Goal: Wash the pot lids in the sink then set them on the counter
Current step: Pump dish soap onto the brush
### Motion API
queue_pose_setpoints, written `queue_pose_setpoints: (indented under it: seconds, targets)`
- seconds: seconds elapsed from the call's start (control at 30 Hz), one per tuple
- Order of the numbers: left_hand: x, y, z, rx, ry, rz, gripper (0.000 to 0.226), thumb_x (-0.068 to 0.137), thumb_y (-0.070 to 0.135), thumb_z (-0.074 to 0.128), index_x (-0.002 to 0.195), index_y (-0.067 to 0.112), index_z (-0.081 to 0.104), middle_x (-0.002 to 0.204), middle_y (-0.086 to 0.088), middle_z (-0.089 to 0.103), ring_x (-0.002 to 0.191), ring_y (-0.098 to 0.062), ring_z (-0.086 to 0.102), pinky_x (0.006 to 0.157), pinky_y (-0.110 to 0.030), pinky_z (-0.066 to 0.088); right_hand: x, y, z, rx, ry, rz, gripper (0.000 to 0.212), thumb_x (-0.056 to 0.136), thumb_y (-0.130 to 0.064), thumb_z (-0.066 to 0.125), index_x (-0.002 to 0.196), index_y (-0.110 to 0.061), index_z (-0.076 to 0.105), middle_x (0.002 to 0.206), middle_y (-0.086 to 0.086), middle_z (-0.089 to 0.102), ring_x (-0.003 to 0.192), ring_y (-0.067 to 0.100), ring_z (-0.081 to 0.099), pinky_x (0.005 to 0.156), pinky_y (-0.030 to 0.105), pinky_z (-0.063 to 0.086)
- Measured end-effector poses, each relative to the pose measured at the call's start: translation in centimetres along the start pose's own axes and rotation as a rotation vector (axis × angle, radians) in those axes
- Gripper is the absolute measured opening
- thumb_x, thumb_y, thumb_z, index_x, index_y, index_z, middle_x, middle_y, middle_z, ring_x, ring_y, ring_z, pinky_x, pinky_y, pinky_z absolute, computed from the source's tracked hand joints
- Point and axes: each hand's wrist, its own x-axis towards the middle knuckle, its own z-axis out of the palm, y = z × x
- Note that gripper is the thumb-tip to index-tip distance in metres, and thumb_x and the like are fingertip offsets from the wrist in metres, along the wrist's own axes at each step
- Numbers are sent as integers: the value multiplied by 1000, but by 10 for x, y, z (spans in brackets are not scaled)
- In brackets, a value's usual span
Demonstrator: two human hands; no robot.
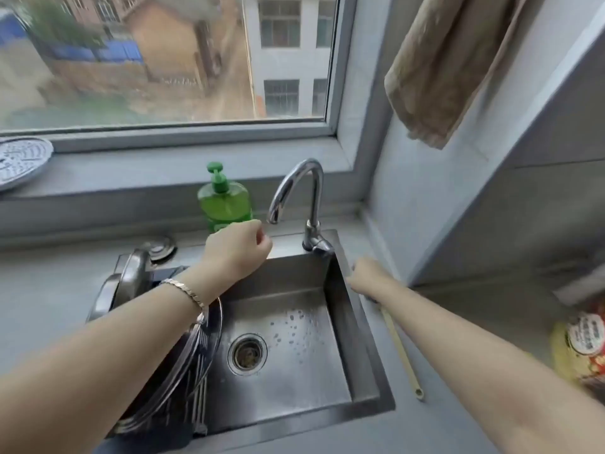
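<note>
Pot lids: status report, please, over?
Left hand curled by tap, right hand at sink rim. Lids lean at sink's left, in neither hand. No water running.

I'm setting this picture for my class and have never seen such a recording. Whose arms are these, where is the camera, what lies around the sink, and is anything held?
There is no machine: a person wears one camera on the head, looking down at their bare arms. The left hand sits by the spout of the tap, fingers curled; the right hand rests at the right rim of the sink. Whether either holds anything is hidden. At its left side lean pot lids, behind stands a green soap bottle, and a thin yellow stick lies on the counter to the right.
</note>
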Motion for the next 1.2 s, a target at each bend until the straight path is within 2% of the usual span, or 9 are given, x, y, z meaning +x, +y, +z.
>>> queue_pose_setpoints:
  seconds: [0.13, 0.27, 0.37, 0.5, 0.63, 0.77, 0.9, 1.03, 1.2]
  targets:
    - [-8, -11, 23, -15, -18, -65, 19, 89, 31, 45, 87, 17, 57, 88, -2, 65, 84, -26, 58, 67, -30, 41, 6, 50, 45, -75, 72, 392, 41, 94, -13, 42, 134, -3, 40, 140, 16, 40, 130, 29, 41, 102, 37, 38]
    - [-8, -19, 32, -21, -14, -76, 17, 89, 29, 46, 90, 17, 59, 86, 0, 64, 85, -26, 58, 68, -31, 43, 10, 74, 72, 5, 116, 402, 43, 96, 0, 24, 139, 1, 27, 138, 17, 45, 127, 32, 45, 100, 38, 37]
    - [-2, -24, 34, -58, -11, -132, 13, 88, 27, 47, 89, 19, 58, 86, 2, 63, 85, -25, 57, 69, -30, 42, 17, 83, 78, 45, 134, 411, 38, 97, 0, 24, 130, -1, 43, 129, 19, 55, 118, 32, 53, 94, 37, 42]
    - [8, -30, 33, -103, 26, -213, 18, 86, 33, 48, 84, 19, 58, 85, 2, 64, 85, -25, 58, 72, -32, 45, 21, 58, 70, -1, 87, 126, 31, 95, -11, 38, 123, -7, 52, 123, 19, 58, 113, 34, 54, 88, 35, 43]
    - [20, -43, 30, -115, 76, -283, 18, 84, 34, 48, 83, 20, 57, 84, 3, 64, 84, -24, 57, 67, -30, 39, 13, 17, 65, -278, 131, -316, 59, 93, -4, 33, 145, -30, 27, 94, 9, 50, 94, 33, 58, 66, 34, 35]
    - [30, -62, 18, -134, 107, -337, 14, 85, 29, 49, 87, 19, 59, 85, 3, 63, 85, -24, 56, 68, -30, 38, 1, -23, 69, -535, -34, -351, 47, 92, 3, 32, 135, -12, 42, 88, 9, 51, 93, 30, 59, 69, 38, 40]
    - [44, -83, 0, -201, 143, -318, 14, 86, 20, 47, 96, 18, 57, 87, 5, 58, 84, -21, 54, 70, -30, 39, -6, -65, 75, -191, -38, -420, 41, 94, -10, 38, 132, -26, 46, 95, 9, 59, 91, 32, 58, 72, 36, 42]
    - [79, -110, -23, -289, 235, -210, 26, 90, 12, 42, 114, 10, 54, 112, -7, 58, 98, -23, 54, 81, -30, 41, -12, -133, 58, 469, -87, -386, 15, 94, -22, 45, 89, -22, 58, 80, -3, 67, 74, 17, 59, 71, 33, 44]
    - [134, -116, -44, -239, 112, -88, 36, 97, 18, 36, 131, 11, 47, 137, -9, 47, 124, -24, 44, 102, -32, 32, 1, -203, 30, 1065, -288, -174, 18, 96, -20, 46, 81, -11, 49, 62, 2, 52, 32, 3, 31, 35, 16, 24]
